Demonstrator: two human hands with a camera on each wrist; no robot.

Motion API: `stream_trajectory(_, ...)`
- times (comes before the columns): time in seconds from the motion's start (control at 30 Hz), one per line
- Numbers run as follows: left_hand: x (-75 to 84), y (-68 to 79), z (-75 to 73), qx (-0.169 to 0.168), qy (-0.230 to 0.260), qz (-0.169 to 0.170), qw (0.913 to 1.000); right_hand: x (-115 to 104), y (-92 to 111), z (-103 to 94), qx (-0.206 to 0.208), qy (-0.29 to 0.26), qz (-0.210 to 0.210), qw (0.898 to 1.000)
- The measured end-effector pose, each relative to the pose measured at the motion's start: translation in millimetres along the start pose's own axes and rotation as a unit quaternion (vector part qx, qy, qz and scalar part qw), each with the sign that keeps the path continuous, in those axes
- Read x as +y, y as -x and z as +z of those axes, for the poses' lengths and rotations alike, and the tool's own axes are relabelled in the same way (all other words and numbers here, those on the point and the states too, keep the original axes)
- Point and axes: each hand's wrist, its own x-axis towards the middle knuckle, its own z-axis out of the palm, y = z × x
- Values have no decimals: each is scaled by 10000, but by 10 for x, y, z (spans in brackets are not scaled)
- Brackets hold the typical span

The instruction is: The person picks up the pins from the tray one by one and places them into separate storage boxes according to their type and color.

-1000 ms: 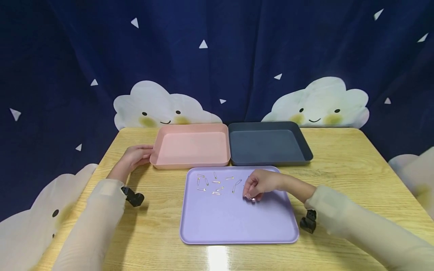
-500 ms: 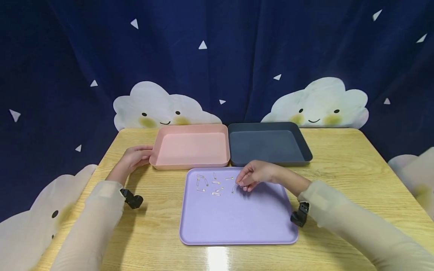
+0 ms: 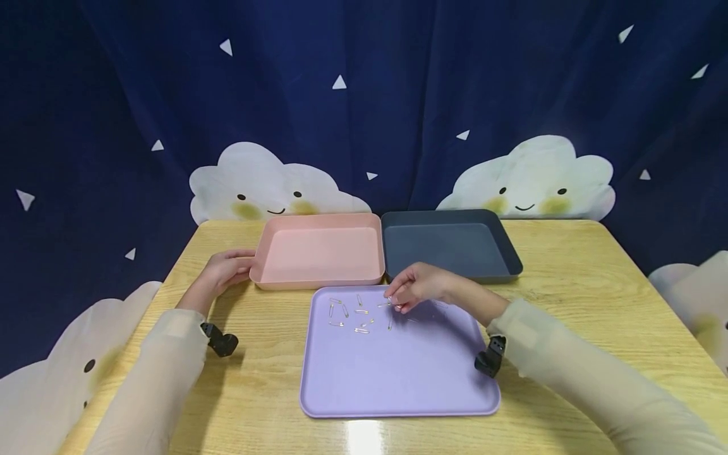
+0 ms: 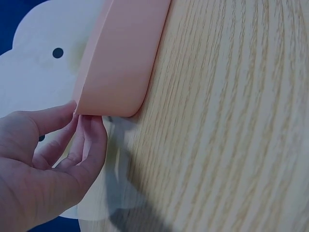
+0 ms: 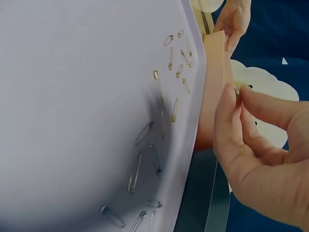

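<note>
My right hand (image 3: 418,285) pinches a small safety pin (image 5: 237,90) between thumb and fingertips, above the far part of a lilac tray (image 3: 398,379). Only a bright glint of that pin shows between the fingertips. Gold safety pins (image 3: 361,311) lie scattered on the tray's far left part. Silver safety pins (image 5: 135,171) lie beside them, mostly hidden by my right hand in the head view. At the left end of a pink tray (image 3: 324,253), my left hand (image 3: 224,268) touches the outer wall and rim with its fingertips.
A dark grey tray (image 3: 446,246) stands against the right side of the pink one, both behind the lilac tray. All of them rest on a wooden table (image 3: 569,284). A navy curtain (image 3: 392,114) with white clouds hangs behind its far edge.
My right hand has risen from the silver pins and moved left and away from me, over the lilac tray's far part. My left hand stays at the pink tray.
</note>
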Motion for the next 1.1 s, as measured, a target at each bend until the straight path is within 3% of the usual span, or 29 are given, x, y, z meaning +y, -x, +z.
stream_trajectory(0.27, -24, -14, 4, -28, 115, 75, 9999, -124, -169, -40, 153, -150, -241, 9995)
stream_trajectory(0.57, -12, 9, -3, -75, 220, 151, 9996, -340, -369, -116, 393, 155, -170, 9990)
stream_trajectory(0.8, -10, -10, 2, 28, 1, 28, 10000, -484, -608, -183, 702, 355, -6, 9969)
stream_trajectory(1.1, -12, -21, 1, -56, -130, 34, 9999, -668, -879, -247, 916, -107, 143, 9956)
